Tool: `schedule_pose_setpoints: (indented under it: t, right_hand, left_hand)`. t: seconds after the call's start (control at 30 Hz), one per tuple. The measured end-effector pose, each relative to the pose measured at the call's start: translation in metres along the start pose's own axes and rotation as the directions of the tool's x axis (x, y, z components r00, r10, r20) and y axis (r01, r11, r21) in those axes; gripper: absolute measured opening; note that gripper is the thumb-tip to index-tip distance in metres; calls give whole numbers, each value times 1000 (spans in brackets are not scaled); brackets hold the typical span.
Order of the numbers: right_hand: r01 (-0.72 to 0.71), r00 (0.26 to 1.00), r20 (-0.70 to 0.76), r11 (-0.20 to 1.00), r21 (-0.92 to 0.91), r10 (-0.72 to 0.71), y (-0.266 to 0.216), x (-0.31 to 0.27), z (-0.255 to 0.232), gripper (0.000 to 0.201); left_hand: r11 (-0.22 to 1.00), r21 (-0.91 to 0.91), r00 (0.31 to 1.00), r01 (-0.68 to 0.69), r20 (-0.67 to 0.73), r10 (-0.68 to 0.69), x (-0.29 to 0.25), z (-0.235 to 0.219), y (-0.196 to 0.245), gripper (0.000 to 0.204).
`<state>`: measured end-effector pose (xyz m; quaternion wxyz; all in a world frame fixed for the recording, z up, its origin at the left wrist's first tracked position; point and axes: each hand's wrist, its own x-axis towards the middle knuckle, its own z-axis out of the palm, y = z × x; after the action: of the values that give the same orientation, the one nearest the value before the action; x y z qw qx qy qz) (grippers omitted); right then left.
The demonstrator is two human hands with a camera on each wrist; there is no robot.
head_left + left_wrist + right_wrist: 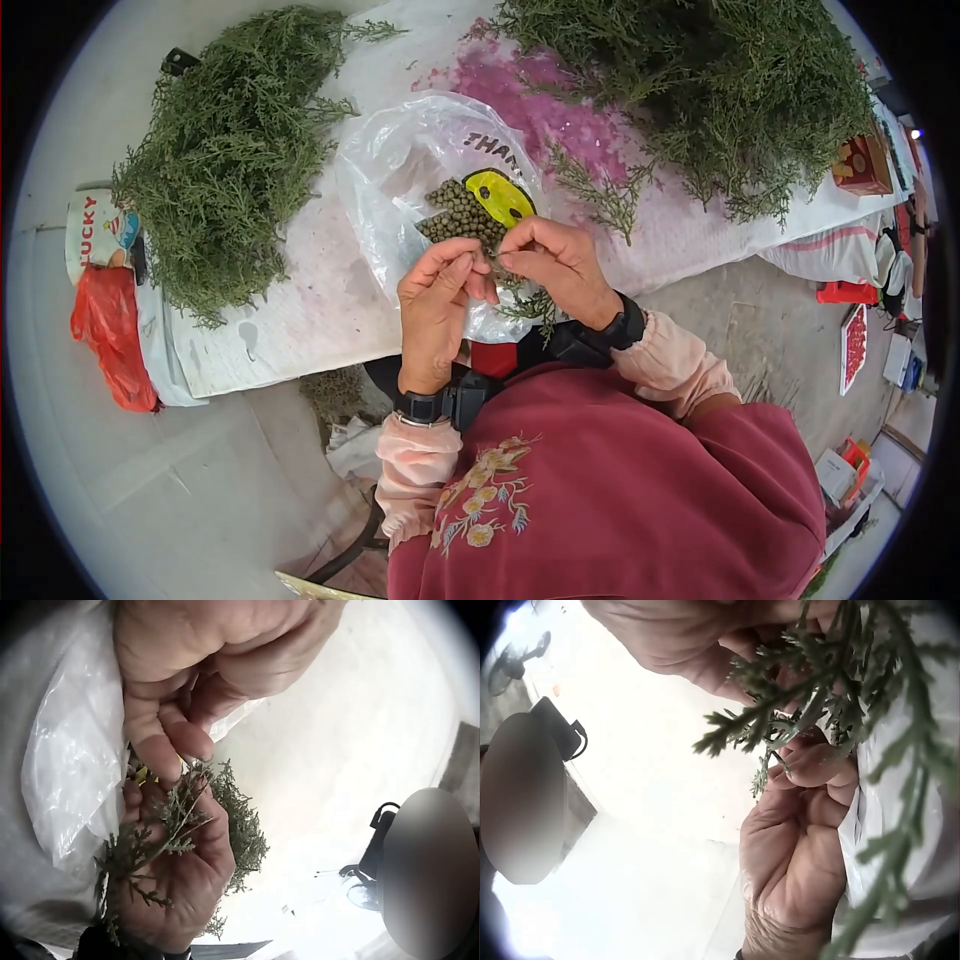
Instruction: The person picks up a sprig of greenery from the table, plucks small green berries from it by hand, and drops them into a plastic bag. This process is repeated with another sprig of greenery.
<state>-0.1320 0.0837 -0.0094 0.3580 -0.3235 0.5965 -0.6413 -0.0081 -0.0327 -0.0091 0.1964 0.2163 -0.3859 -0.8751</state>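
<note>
Above a clear plastic bag with a yellow smiley print, my two hands meet fingertip to fingertip. The right hand grips a scale-leaved evergreen sprig, whose leafy end hangs below the palm. In the right wrist view, the sprig crosses in front of that hand. My left hand has thumb and forefinger pinched together at a thin tip of the sprig; what else lies between these fingertips is hidden. Inside the bag is a heap of small round olive-brown balls, just beyond the fingers.
A pile of evergreen branches lies on the table's left, a larger pile at the back right. One loose sprig lies right of the bag. The white tabletop has pink stains. A red bag hangs off the left edge.
</note>
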Motion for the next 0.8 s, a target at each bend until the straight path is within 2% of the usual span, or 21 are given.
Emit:
schedule_pose_setpoints:
  t: [0.2,0.4,0.5,0.57,0.8]
  right_hand:
    - [21,1000,-8,999,41,-21,5,2,1,4]
    - [2,1000,18,995,96,-4,0,1,3,3]
    - [111,994,14,993,49,-112,3,2,5,3]
    - [111,994,12,993,41,-111,4,1,6,3]
    - [90,996,22,996,28,-91,5,2,6,5]
  left_hand:
    - [1000,-23,1000,-5,13,5,0,0,0,19]
    - [999,-24,999,45,-30,-45,0,0,3,17]
    - [999,-19,998,43,-36,-43,1,1,1,17]
    - [999,29,999,19,-43,-18,0,0,0,16]
    - [999,14,998,50,-35,-49,0,-1,2,16]
